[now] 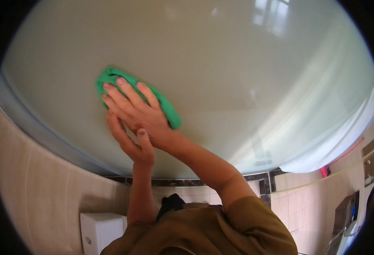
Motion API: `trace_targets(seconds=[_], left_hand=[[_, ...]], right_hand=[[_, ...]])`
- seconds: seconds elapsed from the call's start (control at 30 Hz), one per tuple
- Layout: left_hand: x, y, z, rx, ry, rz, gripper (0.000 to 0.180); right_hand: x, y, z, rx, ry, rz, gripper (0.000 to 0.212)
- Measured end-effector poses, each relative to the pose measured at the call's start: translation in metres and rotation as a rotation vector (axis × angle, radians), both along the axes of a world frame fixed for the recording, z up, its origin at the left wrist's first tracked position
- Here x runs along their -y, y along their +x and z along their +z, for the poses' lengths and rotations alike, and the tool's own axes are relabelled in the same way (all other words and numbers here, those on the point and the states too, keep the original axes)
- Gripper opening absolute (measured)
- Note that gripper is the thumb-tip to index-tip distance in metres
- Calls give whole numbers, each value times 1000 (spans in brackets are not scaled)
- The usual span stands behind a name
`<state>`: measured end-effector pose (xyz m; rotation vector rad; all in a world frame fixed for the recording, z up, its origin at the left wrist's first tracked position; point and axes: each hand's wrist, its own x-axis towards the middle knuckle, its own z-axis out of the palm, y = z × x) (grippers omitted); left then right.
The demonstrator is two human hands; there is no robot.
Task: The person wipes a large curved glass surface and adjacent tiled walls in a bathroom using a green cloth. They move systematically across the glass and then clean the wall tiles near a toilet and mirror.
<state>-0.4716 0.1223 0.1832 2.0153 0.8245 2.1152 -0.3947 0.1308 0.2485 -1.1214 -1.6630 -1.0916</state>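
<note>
A green cloth lies flat against a big pale frosted glass panel. My right hand is spread over the cloth and presses it to the glass, with the cloth showing above the fingers and beside the wrist. My left hand sits just below the right one. Its fingers run up under the right palm, so I cannot see whether they touch the cloth. Both forearms come up from a brown shirt at the lower edge.
Beige wall tiles lie below the glass, with a dark marble strip along its lower edge. A white cistern stands at the lower left. A white curtain, a pink object and a chrome rack are at the right.
</note>
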Motion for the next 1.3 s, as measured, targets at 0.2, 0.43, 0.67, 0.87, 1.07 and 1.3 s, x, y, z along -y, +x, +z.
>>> trace_targets(seconds=[0.2,0.43,0.67,0.87,1.07,1.3], left_hand=[[37,57,-7,-241,84,-21,82],[75,123,-16,-459,133,-124,81],[98,160,-28,-625,156,-243,70],[101,170,-40,-596,200,-302,70],[86,138,-47,-574,175,-260,62],[54,57,-65,-495,92,-73,49]], right_hand=[[43,72,-30,-150,-30,-117,39],[80,161,-68,-236,139,-322,37],[113,233,-118,-319,142,-392,43],[108,241,-133,-285,300,-462,60],[85,193,-138,-358,280,-533,66],[36,109,-151,-219,287,-493,54]])
